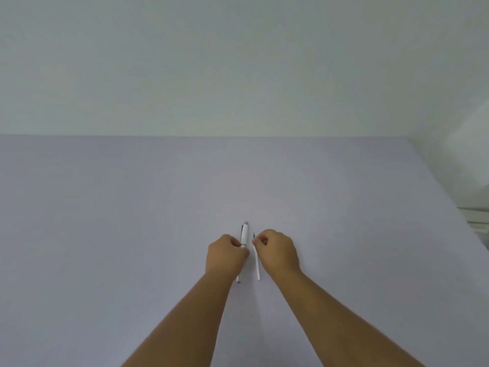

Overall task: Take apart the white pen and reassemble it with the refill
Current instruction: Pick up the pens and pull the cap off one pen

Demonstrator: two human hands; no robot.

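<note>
A white pen [244,234] lies lengthwise on the pale table [132,221], its capped end pointing away from me. My left hand [226,254] is closed around the pen's middle, so the lower barrel is mostly hidden and only its tip shows below my wrist. Just to the right, a thin white refill [257,263] with a dark tip lies parallel to the pen. My right hand [277,250] pinches the refill near its far end with curled fingers. The two hands sit side by side, almost touching.
The table's far edge meets a plain white wall [238,75]. At the right, the table edge slants down past a white object [476,223] beyond it. Both bare forearms reach in from the bottom of the view.
</note>
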